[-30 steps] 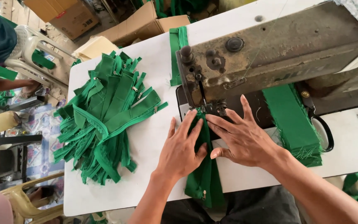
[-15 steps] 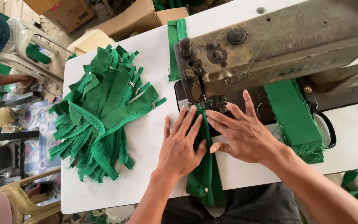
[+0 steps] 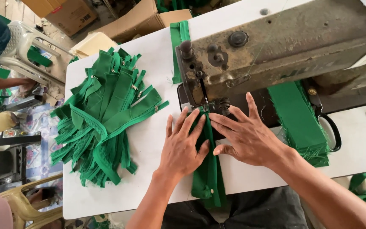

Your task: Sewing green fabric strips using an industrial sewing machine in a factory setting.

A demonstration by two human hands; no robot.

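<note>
From the head camera we see our left hand (image 3: pixel 183 146) and right hand (image 3: pixel 244 135) pressed flat, fingers spread, on a green fabric strip (image 3: pixel 208 178) under the sewing machine (image 3: pixel 276 46), running off the table's (image 3: pixel 119 195) near edge. Green strips (image 3: pixel 102 114) pile toward its left edge.

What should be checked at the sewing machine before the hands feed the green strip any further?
1. Left hand flat on the green strip: ok.
2. Right hand flat beside it, pressing the strip's other edge: ok.
3. Fingertips apart from the needle area: cannot tell, they lie very close.
4. Strip lined up under the machine head: ok, it runs straight toward it.
5. Pile of sewn green pieces apart from the hands: ok.
6. Scissors out of the feed path: ok, right of the machine bed.
</note>
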